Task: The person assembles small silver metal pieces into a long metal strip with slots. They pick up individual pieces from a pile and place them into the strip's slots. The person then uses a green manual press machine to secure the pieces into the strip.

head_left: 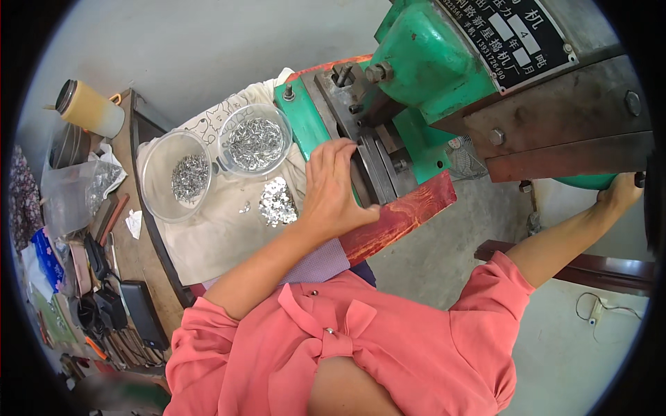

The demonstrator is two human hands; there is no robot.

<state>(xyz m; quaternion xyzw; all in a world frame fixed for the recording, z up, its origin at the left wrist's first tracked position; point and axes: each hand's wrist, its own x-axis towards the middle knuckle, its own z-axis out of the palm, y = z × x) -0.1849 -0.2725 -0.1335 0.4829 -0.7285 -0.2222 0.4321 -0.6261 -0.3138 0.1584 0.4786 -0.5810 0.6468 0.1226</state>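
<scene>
A green hand press [430,69] stands ahead of me, with a dark steel die [378,166] on its bed. Beside the die's left side is my left hand [333,184], its thumb spread away from the fingers. The fingertips reach the die's edge; any small part under them is hidden. Far out to the right, my right hand [622,191] grips a dark lever handle [639,179], partly cut off by the picture's rim. Left of my left hand, a heap of shiny flat metal pieces [277,202] lies on a pale cloth [215,253].
Two clear plastic tubs, one [154,173] and another [229,118], hold small metal parts. A red board [409,215] edges the press bed. Further left, a cluttered table carries a yellow jar [90,107], a clear bag [73,194] and a black case [143,313].
</scene>
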